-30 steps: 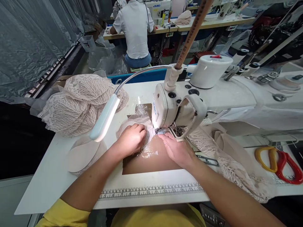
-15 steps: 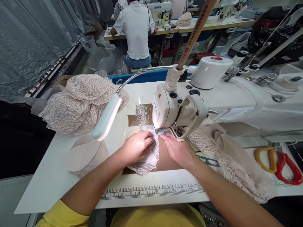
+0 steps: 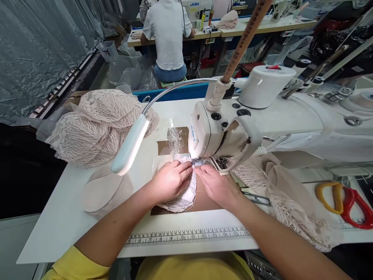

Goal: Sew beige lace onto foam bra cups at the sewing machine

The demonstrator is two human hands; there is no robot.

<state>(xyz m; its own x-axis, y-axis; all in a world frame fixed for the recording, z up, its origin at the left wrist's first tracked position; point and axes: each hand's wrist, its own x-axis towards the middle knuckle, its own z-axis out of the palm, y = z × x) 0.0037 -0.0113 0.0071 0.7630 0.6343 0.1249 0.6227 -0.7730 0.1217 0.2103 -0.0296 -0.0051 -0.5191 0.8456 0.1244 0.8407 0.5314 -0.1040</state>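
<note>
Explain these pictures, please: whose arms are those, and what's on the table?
No robot here: these are one person's arms, seen by a camera worn on that person's head, looking forward and down. The left hand rests on a pale pink lace fabric piece; whether it grips is hard to tell. The right hand is beside the metal foot of a white sewing machine. On the white tabletop, a heap of beige lace pieces sits to the left, with a yellow looped handle and a red looped handle to the right.
</note>
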